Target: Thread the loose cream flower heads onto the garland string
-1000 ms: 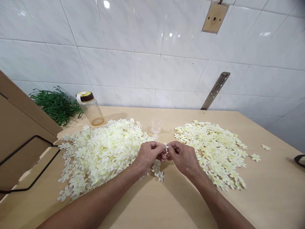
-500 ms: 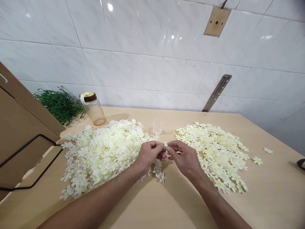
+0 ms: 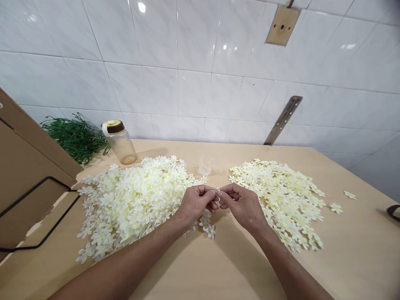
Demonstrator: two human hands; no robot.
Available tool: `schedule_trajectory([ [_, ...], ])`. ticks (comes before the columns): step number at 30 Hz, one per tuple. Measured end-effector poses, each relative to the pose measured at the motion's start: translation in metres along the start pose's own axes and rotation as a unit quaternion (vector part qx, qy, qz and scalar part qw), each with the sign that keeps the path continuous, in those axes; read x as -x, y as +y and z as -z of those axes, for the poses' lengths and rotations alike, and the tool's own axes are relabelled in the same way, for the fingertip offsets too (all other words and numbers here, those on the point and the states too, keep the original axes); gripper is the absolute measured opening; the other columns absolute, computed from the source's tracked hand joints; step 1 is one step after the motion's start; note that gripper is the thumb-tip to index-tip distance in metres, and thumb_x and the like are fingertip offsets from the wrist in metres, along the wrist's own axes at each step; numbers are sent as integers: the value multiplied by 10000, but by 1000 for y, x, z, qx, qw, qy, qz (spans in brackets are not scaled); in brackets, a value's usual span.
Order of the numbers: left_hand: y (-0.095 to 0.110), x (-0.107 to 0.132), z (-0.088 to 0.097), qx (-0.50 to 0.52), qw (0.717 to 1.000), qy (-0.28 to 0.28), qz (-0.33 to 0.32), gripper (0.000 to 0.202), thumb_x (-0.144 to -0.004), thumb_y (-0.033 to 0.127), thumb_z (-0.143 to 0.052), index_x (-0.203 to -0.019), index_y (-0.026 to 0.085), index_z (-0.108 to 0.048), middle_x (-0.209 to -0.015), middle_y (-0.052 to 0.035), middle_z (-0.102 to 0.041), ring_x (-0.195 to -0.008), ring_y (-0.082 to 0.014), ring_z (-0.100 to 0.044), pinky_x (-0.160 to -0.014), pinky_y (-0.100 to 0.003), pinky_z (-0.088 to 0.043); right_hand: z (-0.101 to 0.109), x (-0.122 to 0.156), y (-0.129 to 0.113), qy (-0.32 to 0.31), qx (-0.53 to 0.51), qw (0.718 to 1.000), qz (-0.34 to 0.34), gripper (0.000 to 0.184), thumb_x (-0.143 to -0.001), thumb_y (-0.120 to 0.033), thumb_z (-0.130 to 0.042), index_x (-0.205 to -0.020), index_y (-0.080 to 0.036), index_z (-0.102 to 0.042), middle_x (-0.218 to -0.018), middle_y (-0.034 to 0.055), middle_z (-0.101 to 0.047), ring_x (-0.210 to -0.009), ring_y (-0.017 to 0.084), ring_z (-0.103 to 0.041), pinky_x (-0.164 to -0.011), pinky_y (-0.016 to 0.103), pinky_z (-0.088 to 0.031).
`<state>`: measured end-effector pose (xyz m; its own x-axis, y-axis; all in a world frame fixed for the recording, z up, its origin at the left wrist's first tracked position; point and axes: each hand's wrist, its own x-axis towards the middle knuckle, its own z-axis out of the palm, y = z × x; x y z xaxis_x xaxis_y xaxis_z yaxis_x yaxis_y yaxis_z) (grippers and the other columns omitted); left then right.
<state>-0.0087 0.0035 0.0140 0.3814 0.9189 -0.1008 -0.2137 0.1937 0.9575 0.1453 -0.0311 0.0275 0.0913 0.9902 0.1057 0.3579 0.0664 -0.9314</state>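
Observation:
My left hand (image 3: 195, 204) and my right hand (image 3: 242, 204) meet fingertip to fingertip above the wooden table (image 3: 218, 266). Both are closed in a pinch on one small white fabric flower (image 3: 218, 192), most of it hidden by the fingers. A big heap of white flowers (image 3: 131, 200) lies left of my hands. A flatter pile of white flowers (image 3: 281, 191) lies to the right. A few loose flowers (image 3: 208, 228) rest under my left hand.
A small clear plastic cup (image 3: 205, 165) stands behind my hands. A capped clear bottle (image 3: 120, 142) and green plastic stems (image 3: 75, 137) sit at the back left. A brown cardboard box (image 3: 25, 175) fills the left side. Two stray flowers (image 3: 336, 207) lie far right.
Both hands stay pinched together on the small flower; only the fingers shift slightly. The view wobbles a little.

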Motion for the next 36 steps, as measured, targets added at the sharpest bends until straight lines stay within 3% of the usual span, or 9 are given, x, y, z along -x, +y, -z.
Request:
schedule_trajectory([
  [10,5,1,-2,27,999,20,14,151,-753,254,-672,-709,115,-633,-639,-38,-633,-517,-123,-600,-503,-247,-511,1,-2,-3,9,-56,997,-60,299,-850,-464,-591,-803,-170,-626,-690,35,-708,-604,171,-699,-639,304,-607],
  [18,3,0,0,13,1000,17,18,128,-758,243,-650,-745,117,-629,-653,-42,-634,-529,-142,-616,-534,-281,-535,-2,-4,2,1,-69,995,-68,212,-827,-383,-617,-816,-171,-615,-704,33,-705,-632,179,-702,-639,314,-607],
  [25,5,-2,1,5,999,47,20,100,-761,210,-628,-725,121,-599,-579,-54,-633,-525,-158,-624,-529,-279,-534,3,-5,0,23,-55,996,-67,146,-812,-321,-611,-817,-178,-581,-688,31,-690,-675,189,-703,-630,311,-599],
  [31,6,-2,0,25,998,23,61,76,-735,160,-634,-725,128,-566,-611,-70,-647,-558,-165,-646,-551,-279,-540,4,-4,-2,17,-44,996,-70,117,-766,-263,-641,-801,-190,-557,-608,1,-661,-592,169,-673,-598,297,-578],
  [36,6,-1,1,68,995,-12,67,141,-691,100,-623,-823,130,-584,-669,-64,-663,-548,-156,-639,-567,-290,-539,0,-2,-1,-2,-59,997,-42,179,-783,-337,-661,-814,-197,-554,-622,4,-651,-604,181,-671,-597,315,-578],
])
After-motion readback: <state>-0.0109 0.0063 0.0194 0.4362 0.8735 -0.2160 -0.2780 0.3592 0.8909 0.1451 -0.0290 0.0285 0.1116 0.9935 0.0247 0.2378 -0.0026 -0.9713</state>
